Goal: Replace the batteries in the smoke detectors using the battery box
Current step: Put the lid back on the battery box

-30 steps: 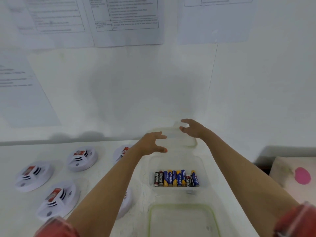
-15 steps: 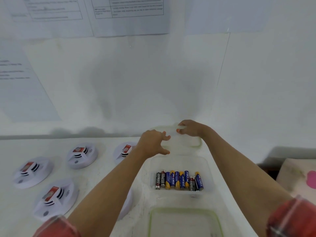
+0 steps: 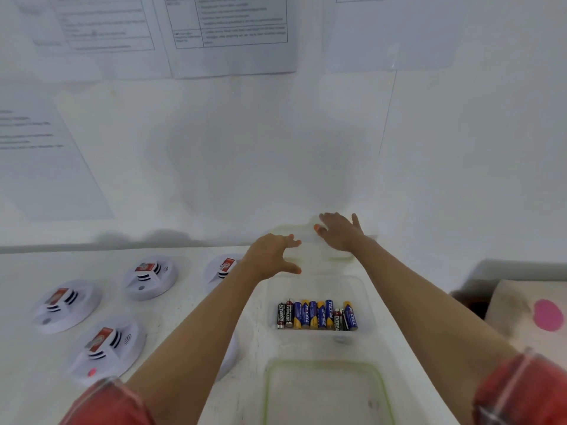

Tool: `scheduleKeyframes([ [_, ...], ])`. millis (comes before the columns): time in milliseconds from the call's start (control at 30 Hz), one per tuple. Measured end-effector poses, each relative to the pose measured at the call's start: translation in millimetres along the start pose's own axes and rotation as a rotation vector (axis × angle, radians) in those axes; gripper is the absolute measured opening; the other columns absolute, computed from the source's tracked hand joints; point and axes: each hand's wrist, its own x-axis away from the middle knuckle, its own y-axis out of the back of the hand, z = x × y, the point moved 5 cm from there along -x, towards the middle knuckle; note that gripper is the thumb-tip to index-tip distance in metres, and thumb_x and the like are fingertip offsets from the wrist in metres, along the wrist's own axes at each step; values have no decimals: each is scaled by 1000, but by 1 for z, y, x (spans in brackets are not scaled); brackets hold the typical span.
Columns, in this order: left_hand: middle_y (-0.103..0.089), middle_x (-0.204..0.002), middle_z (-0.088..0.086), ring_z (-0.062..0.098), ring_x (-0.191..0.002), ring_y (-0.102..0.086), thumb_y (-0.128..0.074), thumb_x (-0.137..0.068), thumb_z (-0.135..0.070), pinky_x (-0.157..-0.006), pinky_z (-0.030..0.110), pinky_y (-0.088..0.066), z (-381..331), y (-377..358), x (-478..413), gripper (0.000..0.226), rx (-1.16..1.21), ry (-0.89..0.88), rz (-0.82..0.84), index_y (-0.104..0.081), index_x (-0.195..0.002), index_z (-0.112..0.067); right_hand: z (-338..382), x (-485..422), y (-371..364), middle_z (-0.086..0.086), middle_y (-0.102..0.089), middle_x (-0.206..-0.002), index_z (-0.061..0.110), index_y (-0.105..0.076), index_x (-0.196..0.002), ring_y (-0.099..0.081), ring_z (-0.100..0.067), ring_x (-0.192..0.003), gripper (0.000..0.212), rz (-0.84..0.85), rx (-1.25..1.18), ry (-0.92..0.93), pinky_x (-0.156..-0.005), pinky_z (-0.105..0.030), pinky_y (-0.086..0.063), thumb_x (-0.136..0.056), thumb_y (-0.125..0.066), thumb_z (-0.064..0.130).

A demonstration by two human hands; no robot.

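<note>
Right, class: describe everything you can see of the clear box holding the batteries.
The battery box is a clear, lidless plastic tub with rounded corners, upright on the white table, right of the smoke detectors. Batteries lie side by side along its near wall: blue-and-gold ones and black-and-red ones marked Eveready. The rest of its floor is bare. The left hand hovers by its far rim; contact cannot be told.
</note>
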Motion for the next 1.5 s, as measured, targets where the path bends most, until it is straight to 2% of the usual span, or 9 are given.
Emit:
scheduleKeyframes([
  [167,-45,-143,6,19,-134,-39,-65,-87,-25,-109,24,-22,14,13,32,42,395,99,-243,-58,-127,-15,-19,28,23,-3,-28,-152,13,-33,-142,-27,-19,-140,46,-212,-369,-78,-115,-31,-16,-98,-38,23],
  [333,-59,-127,5,18,-116,-54,-54,-93,-16,-87,14,-30,25,11,78,29,498,322,-382,-62,-120,-12,-44,85,21,-16,-56,-111,-2,-53,-121,-55,-28,-104,32,-184,-621,-259,-82,-27,-45,-90,-49,4],
  [533,-59,-126,11,20,-116,-53,-49,-93,-7,-80,10,-29,12,-9,136,33,575,387,-390,-57,-125,-5,-60,159,-23,-6,-33,-62,13,-32,-58,-29,-18,-57,34,-105,-685,-490,-54,-24,-21,-82,-47,-4],
  [733,-57,-126,13,20,-117,-52,-56,-91,-13,-90,22,-36,-1,-37,195,37,569,365,-246,-54,-128,-6,-32,228,-55,-13,-39,-67,-4,-51,-67,-35,-20,-56,18,-84,-759,-498,-52,-24,-23,-85,-48,-6],
  [833,-54,-130,14,21,-120,-50,-56,-92,-15,-95,23,-35,-4,-48,217,42,544,347,-167,-50,-131,-4,-24,247,-67,-27,-50,-125,-18,-50,-117,-49,-37,-117,34,-140,-762,-493,-86,-34,-42,-86,-50,-3],
  [933,-52,-133,14,23,-121,-50,-53,-93,-15,-99,24,-33,-8,-55,231,43,537,334,-123,-47,-134,-4,-24,263,-75,-12,-39,-142,0,-45,-131,-39,-28,-130,47,-206,-795,-502,-104,-32,-33,-85,-56,1],
  [1267,-53,-126,16,25,-114,-52,-56,-88,-1,-91,26,-40,-24,-73,235,57,551,288,-110,-37,-142,-6,-31,292,-89,-15,-48,-111,-1,-47,-126,-51,-24,-83,53,-174,-926,-545,-53,-24,-39,-76,-58,-14],
  [1400,-52,-100,14,20,-77,-52,-53,-82,13,-58,23,-47,-20,-76,233,70,934,452,-41,-26,-145,-2,-32,301,-79,-11,-41,-66,2,-49,-69,-41,-22,-53,27,-130,-1004,-573,-51,-30,-36,-69,-48,-25],
  [1500,-54,-102,18,19,-72,-53,-55,-80,15,-50,19,-51,-19,-62,229,50,1033,500,-30,-47,-127,1,-27,304,-62,-10,-48,-62,-2,-51,-61,-50,-20,-51,25,-67,-1147,-519,-52,-27,-44,-68,-45,-25],
])
